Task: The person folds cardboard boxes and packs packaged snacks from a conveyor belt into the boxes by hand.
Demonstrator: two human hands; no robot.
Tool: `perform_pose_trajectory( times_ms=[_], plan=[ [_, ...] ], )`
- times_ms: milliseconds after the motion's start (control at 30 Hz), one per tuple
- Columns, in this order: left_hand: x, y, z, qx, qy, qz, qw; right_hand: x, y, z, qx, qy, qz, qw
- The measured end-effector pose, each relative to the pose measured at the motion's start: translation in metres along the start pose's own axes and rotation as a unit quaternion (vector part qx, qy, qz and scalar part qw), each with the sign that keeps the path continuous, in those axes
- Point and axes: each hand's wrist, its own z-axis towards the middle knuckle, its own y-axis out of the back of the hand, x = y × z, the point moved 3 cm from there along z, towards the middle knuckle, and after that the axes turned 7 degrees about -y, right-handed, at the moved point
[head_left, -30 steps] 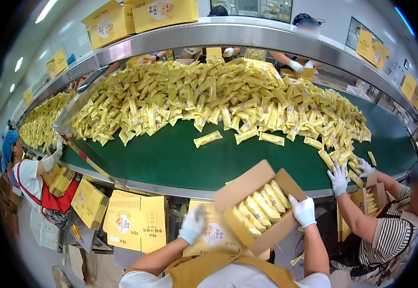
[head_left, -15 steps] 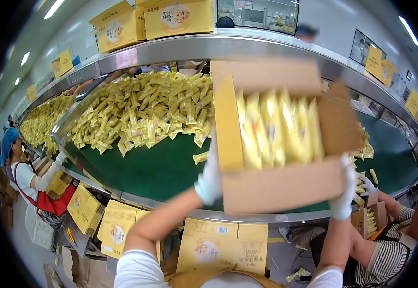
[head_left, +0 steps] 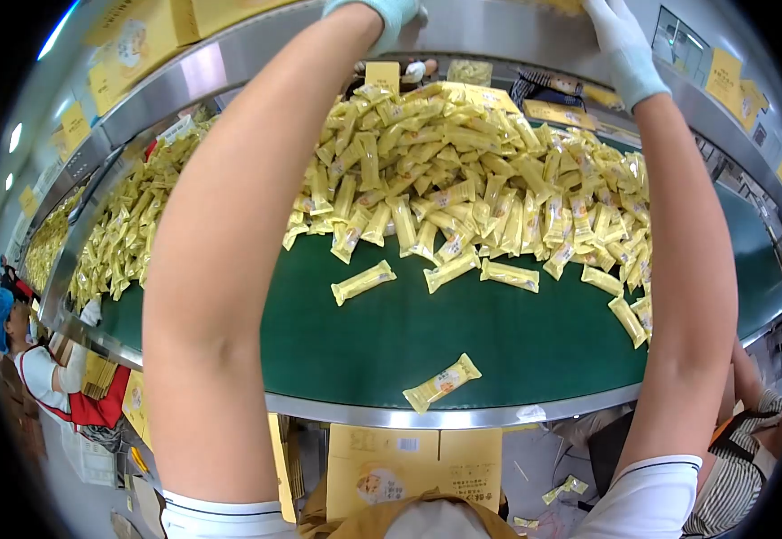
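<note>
Both arms are spanning the belt [head_left: 463,350], w/ hands up at the rail [head_left: 499,40], above its far edge. L hand [head_left: 395,16] is showing only cuff + a bit of glove; can't tell if it's spread, pressed tog. or pinching. R hand [head_left: 622,43] is standing nr the rail, fingers pointing up out of view; can't tell its grip either. A yellow strip [head_left: 560,4] is peeking in just L of the R fingers, prob. a box edge; contact unclear.

Doing this well is prob. calling for hands level, load shared evenly, forearms clear of the heap. Arms are looking nearly straight, so standing close to the belt's near edge should ease the stretch.

Containers: a box [head_left: 131,49] is standing above the rail, far L, contents hidden; a clear tub [head_left: 469,72] w/ yellowish contents is sitting past the far edge. Flat boxes [head_left: 382,449] are lying below the near edge, print up.

Packs [head_left: 490,171] are lying heaped toward the far edge, no container; a few are lying loose in front. One pack [head_left: 442,382] is lying alone by the near edge, abt mid.
</note>
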Motion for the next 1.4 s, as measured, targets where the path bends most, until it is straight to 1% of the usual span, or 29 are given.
perform_pose_trajectory(
  times_ms=[33, 100, 133, 200, 267, 300, 333, 367, 400, 433, 467, 533, 567, 600, 700, 767, 800, 833, 867, 933, 967, 1000, 1067, 1133, 1200, 1233, 1267, 1333, 1400],
  plan=[
    [-0.015, 0.001, -0.016, -0.014, -0.029, 0.020, 0.999, 0.005, -0.003, -0.003, -0.015, 0.029, -0.108, 0.994],
    [-0.039, 0.002, -0.047, -0.040, -0.080, 0.056, 0.994, 0.010, -0.001, -0.008, 0.017, 0.090, -0.132, 0.987],
    [-0.025, -0.009, -0.055, -0.015, -0.117, 0.072, 0.990, 0.009, 0.002, -0.019, 0.035, 0.125, -0.168, 0.977],
    [0.029, -0.042, -0.088, 0.036, -0.197, 0.079, 0.977, 0.020, 0.005, -0.080, -0.018, 0.157, -0.143, 0.977],
    [0.100, -0.082, -0.146, 0.056, -0.272, 0.045, 0.960, -0.027, -0.003, -0.130, -0.081, 0.313, -0.096, 0.941],
    [0.132, -0.096, -0.177, 0.114, -0.146, 0.037, 0.982, -0.061, -0.011, -0.163, -0.045, 0.262, -0.073, 0.961],
    [0.164, -0.108, -0.207, 0.172, -0.015, 0.029, 0.985, -0.101, -0.016, -0.196, 0.033, 0.129, -0.156, 0.979],
    [0.197, -0.120, -0.230, 0.187, 0.073, 0.079, 0.976, -0.147, -0.023, -0.222, 0.119, -0.016, -0.159, 0.980],
    [0.226, -0.127, -0.252, 0.202, 0.160, 0.130, 0.957, -0.186, -0.026, -0.245, 0.166, -0.128, -0.217, 0.953],
    [0.250, -0.133, -0.265, 0.230, 0.202, 0.146, 0.941, -0.222, -0.026, -0.261, 0.208, -0.199, -0.294, 0.912],
    [0.271, -0.138, -0.271, 0.257, 0.242, 0.163, 0.921, -0.244, -0.027, -0.268, 0.229, -0.243, -0.301, 0.893],
    [0.288, -0.148, -0.271, 0.309, 0.275, 0.207, 0.887, -0.287, -0.031, -0.276, 0.269, -0.329, -0.314, 0.849],
    [0.295, -0.156, -0.270, 0.334, 0.280, 0.228, 0.871, -0.311, -0.036, -0.275, 0.269, -0.294, -0.304, 0.865],
    [0.301, -0.164, -0.269, 0.359, 0.285, 0.249, 0.853, -0.322, -0.042, -0.275, 0.264, -0.301, -0.311, 0.862],
    [0.306, -0.184, -0.260, 0.405, 0.220, 0.345, 0.818, -0.358, -0.061, -0.275, 0.277, -0.352, -0.317, 0.836],
    [0.301, -0.188, -0.250, 0.429, 0.234, 0.343, 0.803, -0.350, -0.076, -0.291, 0.156, -0.385, -0.311, 0.855],
    [0.302, -0.198, -0.256, 0.427, 0.229, 0.292, 0.825, -0.338, -0.085, -0.296, 0.090, -0.397, -0.306, 0.861],
    [0.301, -0.210, -0.263, 0.421, 0.223, 0.242, 0.845, -0.320, -0.088, -0.300, 0.074, -0.388, -0.308, 0.866],
    [0.299, -0.221, -0.267, 0.413, 0.216, 0.191, 0.864, -0.327, -0.094, -0.311, 0.024, -0.313, -0.304, 0.899],
    [0.277, -0.244, -0.272, 0.357, 0.176, 0.102, 0.912, -0.291, -0.098, -0.319, 0.038, -0.276, -0.254, 0.926],
    [0.279, -0.248, -0.273, 0.383, 0.206, 0.069, 0.898, -0.289, -0.101, -0.320, 0.093, -0.280, -0.109, 0.949],
    [0.270, -0.246, -0.268, 0.406, 0.234, 0.037, 0.883, -0.267, -0.101, -0.321, 0.104, -0.261, -0.090, 0.955],
    [0.263, -0.250, -0.276, 0.428, 0.228, 0.008, 0.875, -0.257, -0.102, -0.329, 0.091, -0.201, -0.111, 0.969],
    [0.256, -0.248, -0.290, 0.414, 0.196, 0.038, 0.888, -0.255, -0.107, -0.336, 0.129, -0.188, -0.110, 0.967],
    [0.249, -0.240, -0.300, 0.452, 0.177, 0.058, 0.873, -0.245, -0.112, -0.355, 0.146, -0.151, -0.107, 0.972],
    [0.244, -0.237, -0.304, 0.460, 0.150, 0.048, 0.874, -0.231, -0.112, -0.360, 0.178, -0.171, -0.085, 0.965],
    [0.241, -0.230, -0.311, 0.467, 0.160, 0.062, 0.867, -0.215, -0.111, -0.367, 0.211, -0.190, -0.062, 0.957],
    [0.232, -0.211, -0.328, 0.414, 0.162, -0.056, 0.894, -0.175, -0.108, -0.381, 0.232, -0.186, -0.074, 0.952],
    [0.230, -0.192, -0.342, 0.398, 0.185, -0.097, 0.893, -0.163, -0.107, -0.401, 0.255, -0.208, -0.105, 0.939]
  ],
)
